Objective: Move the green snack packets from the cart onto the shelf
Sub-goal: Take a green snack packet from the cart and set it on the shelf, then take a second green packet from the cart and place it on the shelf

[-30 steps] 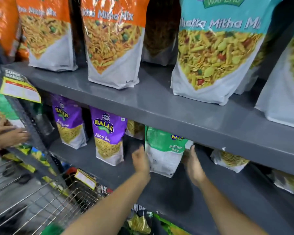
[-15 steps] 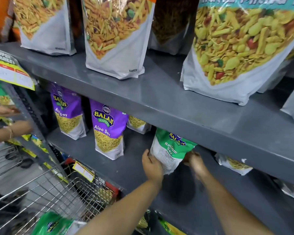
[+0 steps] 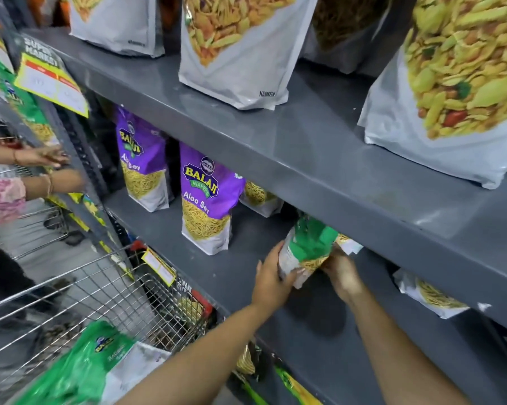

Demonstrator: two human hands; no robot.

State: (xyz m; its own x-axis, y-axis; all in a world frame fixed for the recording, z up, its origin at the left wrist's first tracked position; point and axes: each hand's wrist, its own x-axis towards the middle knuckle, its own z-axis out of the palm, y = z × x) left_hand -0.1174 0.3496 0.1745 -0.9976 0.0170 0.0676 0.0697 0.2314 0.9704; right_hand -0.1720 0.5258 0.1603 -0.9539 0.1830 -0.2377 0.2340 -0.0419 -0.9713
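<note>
A green and white snack packet (image 3: 308, 247) stands tilted on the grey middle shelf (image 3: 246, 276), its top under the shelf above. My left hand (image 3: 271, 280) grips its left side and my right hand (image 3: 341, 271) holds its right side. Another green packet (image 3: 80, 366) lies in the wire cart (image 3: 100, 290) at the lower left, close to my left forearm.
Two purple Aloo Sev packets (image 3: 208, 197) stand left of the green one, with more packets behind. A white packet (image 3: 430, 293) lies to the right. Large mix bags (image 3: 237, 45) fill the upper shelf. Another person's hands (image 3: 42, 157) work at the far left.
Both hands have turned and pushed the green packet deeper under the upper shelf, so its front now faces sideways. The view has dropped, showing more of the cart and its packet.
</note>
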